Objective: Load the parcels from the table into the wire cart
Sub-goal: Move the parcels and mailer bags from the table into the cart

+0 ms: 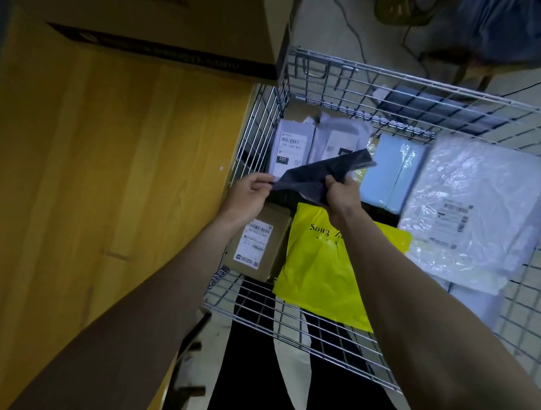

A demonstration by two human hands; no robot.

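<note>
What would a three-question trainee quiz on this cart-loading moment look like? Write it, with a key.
1. True or false: both hands, left hand and right hand, hold the dark flat parcel over the wire cart.
2. Which parcel lies directly beneath the right forearm? A) yellow bag B) brown box C) clear-wrapped white parcel
3. Fill in: the large cardboard box rests on the ______ table.

Key: 1 true; 2 A; 3 yellow wooden.
</note>
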